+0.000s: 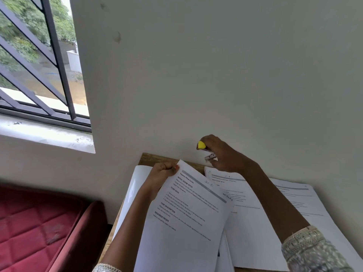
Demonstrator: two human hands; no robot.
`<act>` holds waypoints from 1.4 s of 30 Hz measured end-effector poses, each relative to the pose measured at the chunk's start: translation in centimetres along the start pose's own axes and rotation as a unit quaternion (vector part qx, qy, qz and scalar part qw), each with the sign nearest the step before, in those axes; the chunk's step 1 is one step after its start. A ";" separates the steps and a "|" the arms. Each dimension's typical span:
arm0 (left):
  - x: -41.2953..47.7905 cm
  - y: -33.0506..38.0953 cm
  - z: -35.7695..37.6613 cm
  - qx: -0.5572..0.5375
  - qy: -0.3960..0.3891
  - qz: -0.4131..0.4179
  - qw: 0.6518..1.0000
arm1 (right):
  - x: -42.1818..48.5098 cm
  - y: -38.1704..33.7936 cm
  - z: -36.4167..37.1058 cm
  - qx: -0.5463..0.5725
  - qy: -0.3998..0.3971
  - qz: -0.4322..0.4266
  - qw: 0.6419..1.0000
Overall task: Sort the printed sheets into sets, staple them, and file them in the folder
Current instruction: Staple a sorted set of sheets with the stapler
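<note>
Pale bare wall (216, 65), barred window (39, 65) at left with daylight, red quilted mattress (39, 222) beside wooden table (154, 158)

The top printed sheet (188, 216) carries the headings "INITIAL SCENE SETUP", "TASK GOAL", "TASK DESCRIPTION" and "REQUIRED PROPS", with handwritten "Sec-D" near its head; the smaller print is unreadable.

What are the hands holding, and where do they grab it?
The left hand has its grip on the top corner of the printed sheets. The right hand has its grip round the body of the yellow stapler, one end poking out.
</note>
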State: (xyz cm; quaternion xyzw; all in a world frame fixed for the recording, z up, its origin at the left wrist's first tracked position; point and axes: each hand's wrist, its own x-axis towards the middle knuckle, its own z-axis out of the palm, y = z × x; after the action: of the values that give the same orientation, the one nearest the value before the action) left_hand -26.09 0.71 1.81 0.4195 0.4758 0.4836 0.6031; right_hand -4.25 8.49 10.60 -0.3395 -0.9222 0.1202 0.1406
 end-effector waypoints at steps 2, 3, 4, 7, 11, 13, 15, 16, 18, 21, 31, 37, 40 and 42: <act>0.1 -0.3 -0.1 -0.006 0.011 -0.006 1.000 | 0.4 0.6 0.4 -0.102 0.022 -0.071 0.992; 0.2 -0.4 -0.2 -0.005 0.014 -0.009 1.000 | 0.6 0.5 0.2 -0.148 0.046 -0.098 0.983; 0.2 -0.5 -0.2 -0.003 0.016 -0.013 1.000 | 0.7 0.2 -0.2 -0.174 0.059 -0.106 0.977; 0.3 -0.8 -0.4 0.007 0.015 -0.020 1.000 | 0.5 -1.4 -1.6 -0.085 0.121 -0.015 0.989; 0.6 -1.3 -0.6 -0.002 0.025 -0.030 0.999 | 0.3 -2.3 -1.4 0.338 0.440 0.148 0.819; 0.6 -1.4 -0.6 -0.003 0.018 -0.031 0.999 | -0.2 -1.8 -0.7 0.561 0.507 0.249 0.605; 0.6 -1.5 -0.5 -0.003 0.014 -0.036 0.999 | -1.0 -0.8 0.9 0.722 0.457 0.321 0.409; 0.6 -1.5 -0.5 -0.004 0.013 -0.039 0.999 | -1.5 -0.6 1.9 0.771 0.416 0.331 0.351; 0.6 -1.5 -0.6 -0.008 0.007 -0.041 0.999 | -2.3 -0.1 3.7 0.813 0.373 0.337 0.292; 0.6 -1.4 -0.6 -0.018 0.001 -0.043 0.999 | -2.6 -0.8 3.8 0.817 0.354 0.330 0.313; 0.5 -1.1 0.3 -0.013 -0.010 -0.032 0.999 | -1.4 -2.4 3.1 0.624 0.209 0.357 0.663; 0.1 -0.9 0.1 0.011 -0.020 -0.005 1.000 | -1.2 -3.1 3.7 0.576 0.133 0.335 0.734; -0.1 -0.8 0.2 0.014 -0.013 0.001 1.000 | -1.3 -3.0 3.4 0.599 0.096 0.311 0.732; -0.1 -0.6 0.2 0.017 -0.014 0.002 1.000 | -1.6 -2.5 3.3 0.623 0.088 0.284 0.724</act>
State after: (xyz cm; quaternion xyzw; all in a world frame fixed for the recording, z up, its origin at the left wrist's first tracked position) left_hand -25.76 0.47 1.25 0.4372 0.4745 0.4708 0.6017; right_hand -5.74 5.19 8.04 -0.4306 -0.4836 0.6716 0.3602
